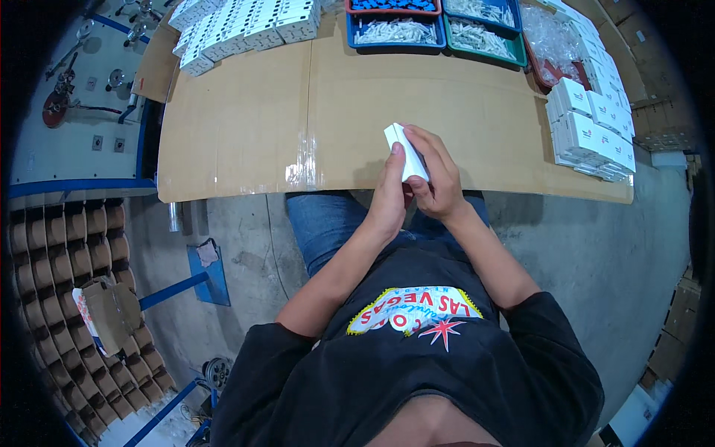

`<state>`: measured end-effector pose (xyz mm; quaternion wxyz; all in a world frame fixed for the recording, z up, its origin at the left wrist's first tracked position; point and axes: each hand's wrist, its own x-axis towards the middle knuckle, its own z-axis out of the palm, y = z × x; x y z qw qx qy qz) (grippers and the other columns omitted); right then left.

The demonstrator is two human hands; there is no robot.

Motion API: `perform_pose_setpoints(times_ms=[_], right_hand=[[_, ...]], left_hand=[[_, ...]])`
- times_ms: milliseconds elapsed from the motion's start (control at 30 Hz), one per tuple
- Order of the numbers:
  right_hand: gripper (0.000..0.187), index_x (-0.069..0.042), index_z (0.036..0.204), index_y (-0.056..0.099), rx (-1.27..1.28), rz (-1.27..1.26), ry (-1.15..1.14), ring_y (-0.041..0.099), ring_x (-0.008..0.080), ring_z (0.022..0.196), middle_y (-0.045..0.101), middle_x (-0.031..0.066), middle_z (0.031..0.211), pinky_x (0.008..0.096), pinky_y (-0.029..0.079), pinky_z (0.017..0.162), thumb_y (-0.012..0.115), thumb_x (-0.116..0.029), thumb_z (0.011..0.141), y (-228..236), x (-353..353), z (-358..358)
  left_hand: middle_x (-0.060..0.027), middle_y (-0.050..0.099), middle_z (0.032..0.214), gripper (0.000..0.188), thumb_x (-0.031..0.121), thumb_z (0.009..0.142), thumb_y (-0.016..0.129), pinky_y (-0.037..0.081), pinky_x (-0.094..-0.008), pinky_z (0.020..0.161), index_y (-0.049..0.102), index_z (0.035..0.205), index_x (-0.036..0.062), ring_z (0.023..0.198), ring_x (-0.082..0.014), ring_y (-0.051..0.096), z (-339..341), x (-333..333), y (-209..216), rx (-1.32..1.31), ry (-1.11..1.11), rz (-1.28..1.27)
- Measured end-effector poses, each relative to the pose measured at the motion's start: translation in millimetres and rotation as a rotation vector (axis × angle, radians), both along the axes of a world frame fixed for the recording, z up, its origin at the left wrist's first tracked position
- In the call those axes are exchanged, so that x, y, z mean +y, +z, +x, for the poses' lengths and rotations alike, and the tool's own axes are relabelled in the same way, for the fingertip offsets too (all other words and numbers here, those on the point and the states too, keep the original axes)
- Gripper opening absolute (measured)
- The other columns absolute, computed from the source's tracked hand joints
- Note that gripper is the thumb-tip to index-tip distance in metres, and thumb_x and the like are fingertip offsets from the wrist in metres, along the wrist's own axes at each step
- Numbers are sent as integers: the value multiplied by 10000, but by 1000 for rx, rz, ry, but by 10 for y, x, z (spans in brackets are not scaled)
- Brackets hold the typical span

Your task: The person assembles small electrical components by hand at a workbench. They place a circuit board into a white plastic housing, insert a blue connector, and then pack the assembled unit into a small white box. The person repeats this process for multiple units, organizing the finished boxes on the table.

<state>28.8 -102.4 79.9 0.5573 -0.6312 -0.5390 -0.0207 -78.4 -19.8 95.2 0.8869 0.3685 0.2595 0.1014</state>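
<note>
A small white box is held between my two hands, above the near edge of the cardboard-covered table. My left hand is closed on its left side, with the thumb lying along it. From the right, my right hand wraps round the same box, fingers over its far end and thumb near its lower end. The fingers behind the box are partly hidden. Whether the box's flap is up or folded in, I cannot tell.
Rows of white boxes stand at the back left, with more stacked white boxes on the right. Along the back are a blue tray of white parts, a green tray and clear plastic bags. A partitioned carton stands left.
</note>
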Motion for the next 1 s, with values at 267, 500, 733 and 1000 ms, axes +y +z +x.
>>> perform_pose_setpoints(times_ms=[267,500,733,1000], right_hand=[[736,105,1360,583,76,15,-57,653,405,1224,644,278,1332,426,511,1039,353,-546,1107,-38,9,-41],[638,64,1432,559,453,11,1,682,340,1200,647,248,1362,413,520,1024,406,-469,1116,-106,-2,-102],[570,18,1468,544,357,-72,75,594,287,1331,545,219,1508,392,487,1073,496,-407,1091,-15,3,-12],[546,7,1489,510,818,-155,208,513,251,1409,560,176,1484,394,464,1113,615,-308,1056,154,-88,25]], left_hand=[[-52,610,1218,574,581,1087,429,465,-367,1031,528,1366,89,1173,-176,592,64,-101,5,-66,113,-35],[-11,627,1166,508,559,1093,430,436,-387,1043,565,1341,138,1155,-152,584,55,-78,88,-29,131,-47],[-67,602,1219,492,378,1080,560,518,-376,981,475,1453,69,1134,-146,607,1,84,-120,36,95,95],[-164,385,1591,1063,8,730,777,309,-441,1243,220,1635,23,1508,-320,377,-99,307,-182,-155,35,978]])
